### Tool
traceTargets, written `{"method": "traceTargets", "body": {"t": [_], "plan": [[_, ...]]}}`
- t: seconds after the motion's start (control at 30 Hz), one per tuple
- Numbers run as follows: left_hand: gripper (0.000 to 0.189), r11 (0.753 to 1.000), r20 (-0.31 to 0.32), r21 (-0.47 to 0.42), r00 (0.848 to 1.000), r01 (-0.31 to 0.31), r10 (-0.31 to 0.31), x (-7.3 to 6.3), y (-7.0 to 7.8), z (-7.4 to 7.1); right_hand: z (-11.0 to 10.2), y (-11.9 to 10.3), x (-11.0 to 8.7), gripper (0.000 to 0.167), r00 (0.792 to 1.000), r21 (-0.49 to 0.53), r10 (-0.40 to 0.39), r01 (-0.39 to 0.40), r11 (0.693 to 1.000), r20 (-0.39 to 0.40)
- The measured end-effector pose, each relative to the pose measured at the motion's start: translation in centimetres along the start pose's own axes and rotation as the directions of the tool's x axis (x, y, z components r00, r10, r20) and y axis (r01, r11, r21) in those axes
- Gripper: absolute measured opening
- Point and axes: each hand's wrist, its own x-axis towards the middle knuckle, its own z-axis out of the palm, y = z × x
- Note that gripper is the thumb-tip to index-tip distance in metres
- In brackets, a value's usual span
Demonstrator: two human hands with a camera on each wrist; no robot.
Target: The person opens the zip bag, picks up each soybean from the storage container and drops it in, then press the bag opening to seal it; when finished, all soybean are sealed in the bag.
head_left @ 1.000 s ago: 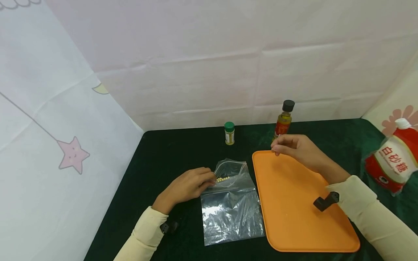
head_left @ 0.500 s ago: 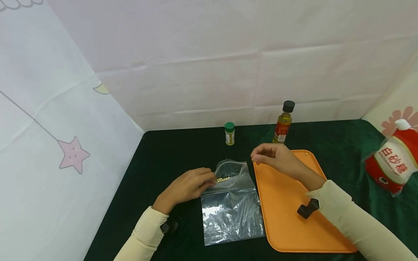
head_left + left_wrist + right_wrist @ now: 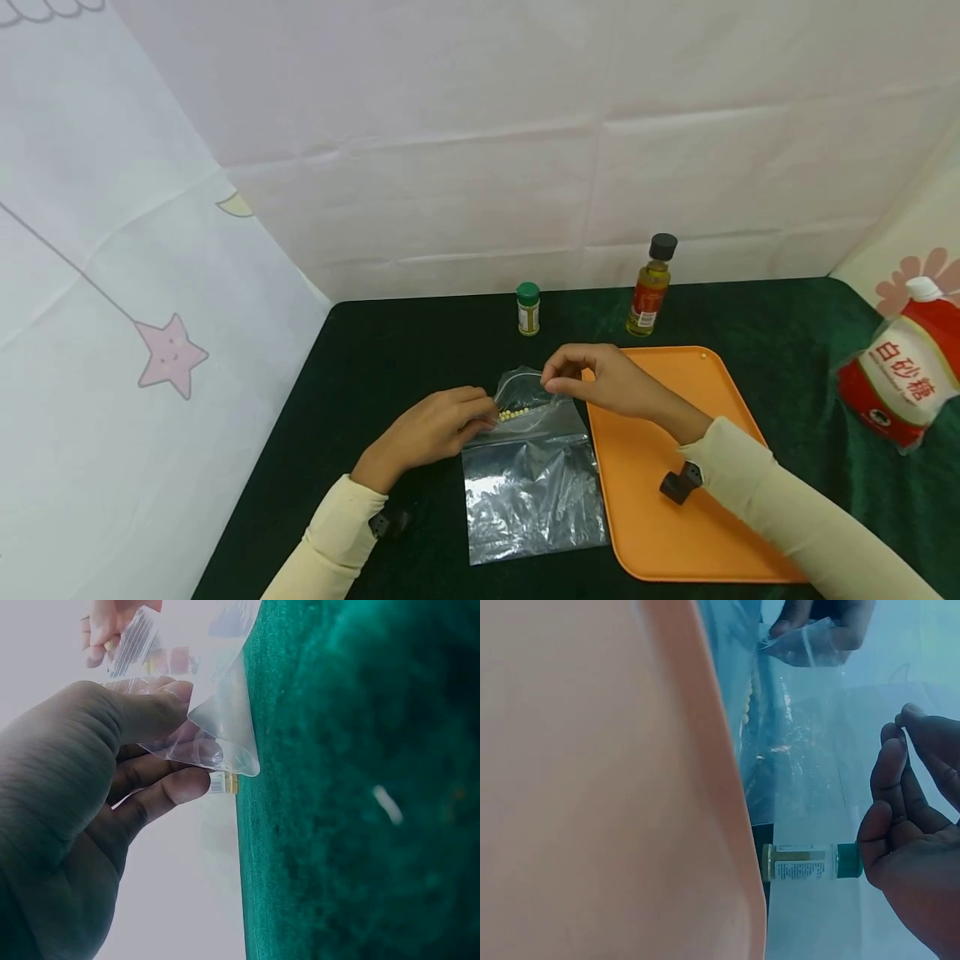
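Observation:
A clear zip bag (image 3: 536, 504) lies on the dark green cloth, its mouth spread toward the back. Small yellow beads (image 3: 513, 414) show just inside the mouth. My left hand (image 3: 438, 425) pinches the left edge of the opening between thumb and fingers; the left wrist view shows the clear plastic (image 3: 225, 712) between them. Over the right side of the mouth is my right hand (image 3: 600, 383), thumb and fingertips brought together. Between those fingertips a small yellow bead (image 3: 112, 645) shows in the left wrist view, partly hidden.
An orange tray (image 3: 675, 517) stands right of the bag, with one small bead (image 3: 703, 356) near its far right corner. Behind are a green-capped spice jar (image 3: 528, 310) and a black-capped oil bottle (image 3: 649, 292). A red and white sugar bag (image 3: 900, 367) sits at far right.
My right hand has moved left and nearer, from the tray's far edge to over the bag's mouth. The left hand keeps its hold on the bag.

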Motion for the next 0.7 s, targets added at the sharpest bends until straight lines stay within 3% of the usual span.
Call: {"method": "traceTargets", "body": {"t": [0.23,0.43,0.57,0.7], "plan": [[0.014,1.000,-0.004,0.004,1.000,-0.005,0.005,0.0,0.0,0.0,-0.2,-0.1,-0.3,0.009,0.998,-0.085,0.003,-0.009,0.996,-0.062],[0.013,0.999,-0.005,0.039,1.000,-0.010,0.010,0.1,0.0,0.2,-2.5,-0.1,-1.3,0.008,0.990,-0.238,-0.003,-0.031,0.971,-0.140],[0.013,0.999,0.001,0.043,1.000,-0.014,0.014,0.2,0.0,0.2,-5.3,0.1,-2.0,0.006,0.987,-0.455,0.010,-0.083,0.887,-0.161],[0.014,0.999,-0.002,0.039,1.000,-0.018,0.018,0.1,0.0,0.1,-8.5,1.1,-3.0,0.005,0.986,-0.647,0.077,-0.156,0.746,-0.149]]}}
